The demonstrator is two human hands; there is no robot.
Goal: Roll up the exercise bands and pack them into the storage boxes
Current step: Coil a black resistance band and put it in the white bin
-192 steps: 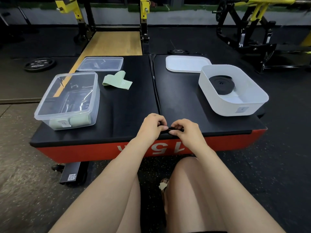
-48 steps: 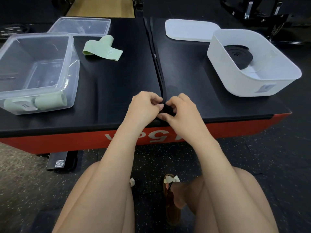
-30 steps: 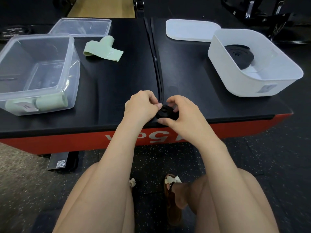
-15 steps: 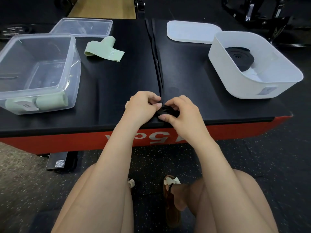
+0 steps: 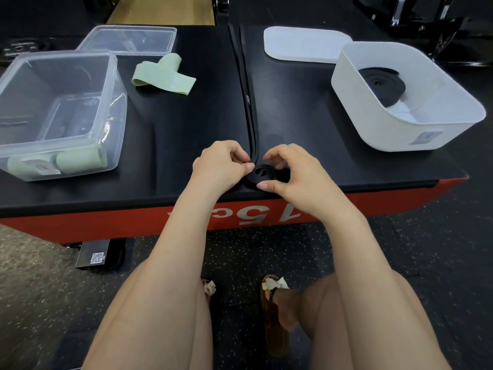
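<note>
On the bench point(image 5: 165, 145), left to right: a clear box point(image 5: 57, 113) holding rolled green bands, its lid point(image 5: 128, 40) behind it, and a loose green band point(image 5: 162, 76) still unrolled. At the near edge the left hand point(image 5: 220, 166) pinches the black band point(image 5: 249, 102) where it feeds the coil point(image 5: 260, 176), which the right hand point(image 5: 290, 174) cups with curled fingers. The coil has grown since a second ago, exposing its spiral; most of the band's length remains. At right, the white box point(image 5: 416, 124) keeps one finished black roll.

Dim, soft overhead light; glare streaks the clear box point(image 5: 61, 108); sharp centre, wide-angle bending at edges, dark far background.
</note>
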